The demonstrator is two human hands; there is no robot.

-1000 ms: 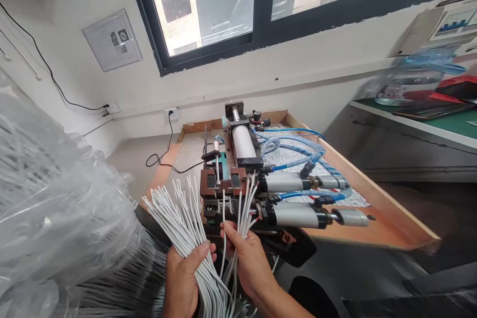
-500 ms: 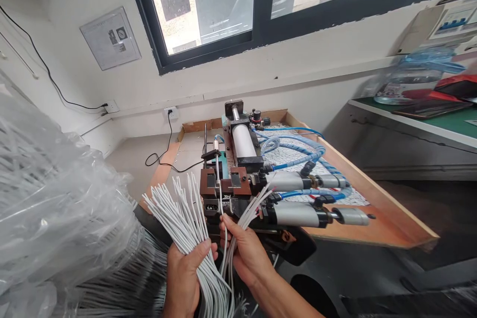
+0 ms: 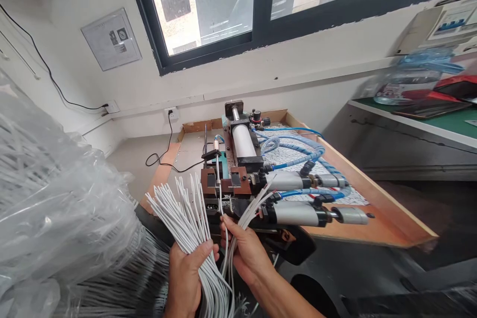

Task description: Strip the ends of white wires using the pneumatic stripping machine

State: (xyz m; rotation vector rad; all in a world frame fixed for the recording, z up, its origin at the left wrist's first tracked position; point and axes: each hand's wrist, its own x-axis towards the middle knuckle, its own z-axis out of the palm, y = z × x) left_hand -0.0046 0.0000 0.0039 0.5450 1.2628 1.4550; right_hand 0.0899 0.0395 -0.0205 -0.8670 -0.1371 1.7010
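Note:
My left hand is wrapped round a thick bundle of white cables, their cut ends fanned out upward. Close by, my right hand grips a smaller bunch of white cables, some with reddish tips. Between its thumb and forefinger it pinches a single white cable, whose upper end reaches into the gap between the brown jaw blocks of a pneumatic machine. Silver air cylinders lie to the right of the jaws, and a larger cylinder stands behind them.
Blue air hoses loop over white scraps in a wood-edged tray. Clear plastic wrapping covers stacked cables at the left. A green-topped shelf at right bears a plastic jug. A black cord hangs from a wall socket.
The cable bundle and my left hand have shifted very slightly right. My right hand keeps its place, with the single cable still between the jaws.

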